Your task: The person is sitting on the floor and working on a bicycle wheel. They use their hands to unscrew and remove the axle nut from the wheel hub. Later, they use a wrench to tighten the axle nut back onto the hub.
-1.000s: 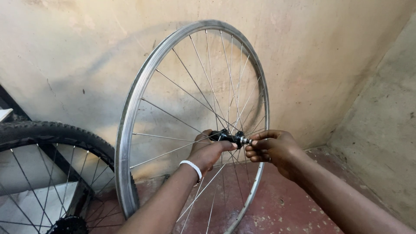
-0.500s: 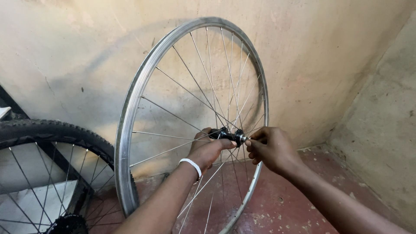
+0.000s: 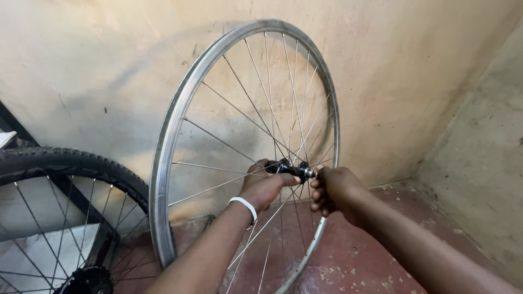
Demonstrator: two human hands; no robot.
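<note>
Head cam view, going left to right. Far left there's a second wheel with a knobby black tyre parked against the wall, not touching anything I'm handling. Next to it is the bare silver rim wheel, no tyre on it, standing upright on the red floor and tilted back toward the beige wall.

My left hand, the one with the white beaded wristband, reaches through the spokes and is closed around the near end of the black hub in the middle of the wheel. My right hand is on the other end, fingers pressed together in a tight pinch on the little silver axle end. Can't tell from here whether there's a nut or cone under the fingertips, they cover it.

What I'd worry about: the wheel only stands on its rim edge, so if I twist hard at the axle it could roll or slide on that floor and tip into the tyred wheel. Also my left wrist sits between spokes, so a sudden spin could pinch it. And any small part coming loose could drop and roll away.
</note>
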